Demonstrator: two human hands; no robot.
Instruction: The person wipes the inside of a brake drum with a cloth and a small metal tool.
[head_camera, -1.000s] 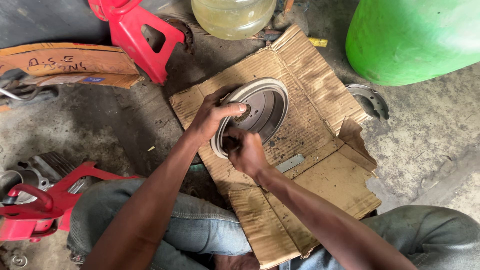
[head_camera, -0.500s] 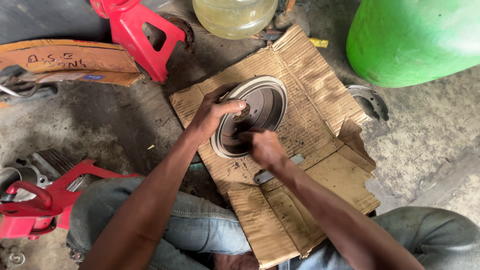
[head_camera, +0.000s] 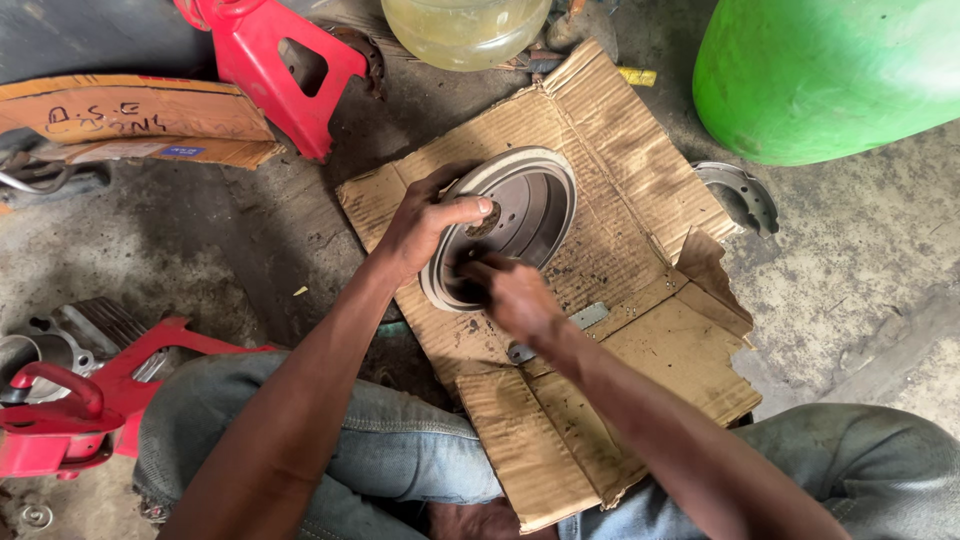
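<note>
Both hands are on the brake drum (head_camera: 520, 215), a grey metal drum tilted up on its edge on a flattened sheet of cardboard (head_camera: 640, 190). The left hand (head_camera: 425, 225) grips the drum's rim, thumb stretched out across the open face toward the hub hole, fingers wrapped behind the rim out of sight. So that hand is closed on the drum, steadying it.

The right hand (head_camera: 510, 295) sits just below and to the right of the left one, at the lower inside wall of the drum. Its fingers are curled in tight and pressed against the inner surface; something may be pinched under them, but the view is too dark there to tell.

Just under the right wrist, a flat grey metal tool (head_camera: 560, 332) lies on the cardboard, partly hidden by the forearm. Beyond the left hand, up and to the left, stands a red jack stand (head_camera: 285, 65) on the concrete floor (head_camera: 200, 240). Straight ahead of both hands, past the far cardboard edge, sits a yellowish translucent container (head_camera: 465, 30). Well off to the right of the right hand is a big green drum (head_camera: 830, 70), and near its base a curved brake shoe (head_camera: 745, 195) rests on the floor. Back by the left elbow, a red tool with a handle (head_camera: 70, 410) lies beside a ribbed metal part (head_camera: 90, 325). The person's knees in blue jeans (head_camera: 400, 450) frame the cardboard's near edge.
</note>
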